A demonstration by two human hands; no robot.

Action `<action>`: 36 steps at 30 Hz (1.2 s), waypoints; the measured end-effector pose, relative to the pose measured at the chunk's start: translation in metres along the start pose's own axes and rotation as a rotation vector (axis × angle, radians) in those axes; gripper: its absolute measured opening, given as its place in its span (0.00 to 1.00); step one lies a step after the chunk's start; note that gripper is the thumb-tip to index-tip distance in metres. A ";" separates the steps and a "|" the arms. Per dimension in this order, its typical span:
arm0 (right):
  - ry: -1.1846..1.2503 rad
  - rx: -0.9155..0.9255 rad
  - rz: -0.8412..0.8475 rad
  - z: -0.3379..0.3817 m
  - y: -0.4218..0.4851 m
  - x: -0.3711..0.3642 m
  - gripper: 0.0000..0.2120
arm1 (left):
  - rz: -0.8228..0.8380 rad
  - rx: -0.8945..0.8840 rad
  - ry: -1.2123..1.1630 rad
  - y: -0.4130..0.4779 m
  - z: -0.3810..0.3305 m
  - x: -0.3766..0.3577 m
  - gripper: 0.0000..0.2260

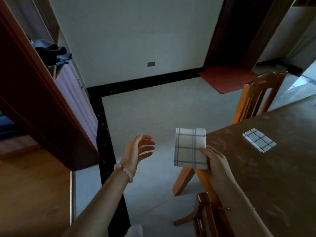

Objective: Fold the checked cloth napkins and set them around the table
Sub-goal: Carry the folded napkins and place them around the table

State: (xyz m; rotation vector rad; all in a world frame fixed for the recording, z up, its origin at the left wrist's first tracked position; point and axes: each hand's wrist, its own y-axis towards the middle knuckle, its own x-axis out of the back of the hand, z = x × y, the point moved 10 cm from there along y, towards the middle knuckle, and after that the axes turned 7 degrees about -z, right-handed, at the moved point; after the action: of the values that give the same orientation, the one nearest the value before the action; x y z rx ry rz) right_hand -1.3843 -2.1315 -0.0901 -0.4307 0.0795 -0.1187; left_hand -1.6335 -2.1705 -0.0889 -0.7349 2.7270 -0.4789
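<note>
The folded checked napkin [189, 148] stood upright in the air just beside the corner of the surface [282, 185]. You had it pinched at its right edge between the thumb and fingers of your right grip [216, 164]. Holding it by that edge probably kept the layers pressed together so the fold would not spring open while you carried it. Your left grip [138, 151] hung well apart to the left, fingers spread and holding nothing, likely because one hand was enough for so small a packet. A second folded napkin [259, 142] already lay flat on the surface near a wooden chair [258, 96], which suggests one napkin per seat. Another chair [203, 216] stood just below your right forearm, so the held napkin was probably meant for that place.
</note>
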 end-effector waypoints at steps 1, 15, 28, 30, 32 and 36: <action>0.006 -0.002 -0.002 0.002 0.010 -0.011 0.08 | 0.000 0.004 0.003 0.014 -0.003 0.003 0.16; 0.098 0.011 -0.242 0.057 0.176 -0.147 0.07 | 0.211 0.071 0.071 0.253 -0.114 -0.022 0.14; 0.304 0.076 -0.391 0.141 0.337 -0.136 0.10 | 0.407 0.102 0.204 0.402 -0.141 -0.181 0.15; 0.313 0.077 -0.404 0.156 0.368 -0.123 0.10 | 0.438 0.100 0.232 0.422 -0.145 -0.223 0.15; 0.339 0.088 -0.410 0.176 0.398 -0.109 0.10 | 0.479 0.097 0.247 0.444 -0.149 -0.267 0.15; 0.353 0.122 -0.456 0.214 0.455 -0.074 0.10 | 0.549 0.106 0.275 0.482 -0.153 -0.355 0.15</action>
State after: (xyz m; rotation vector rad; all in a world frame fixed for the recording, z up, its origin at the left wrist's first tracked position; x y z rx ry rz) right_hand -1.3916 -1.6229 -0.0838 -0.2959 0.3191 -0.6458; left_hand -1.5996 -1.5537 -0.0719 0.1284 2.9515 -0.6168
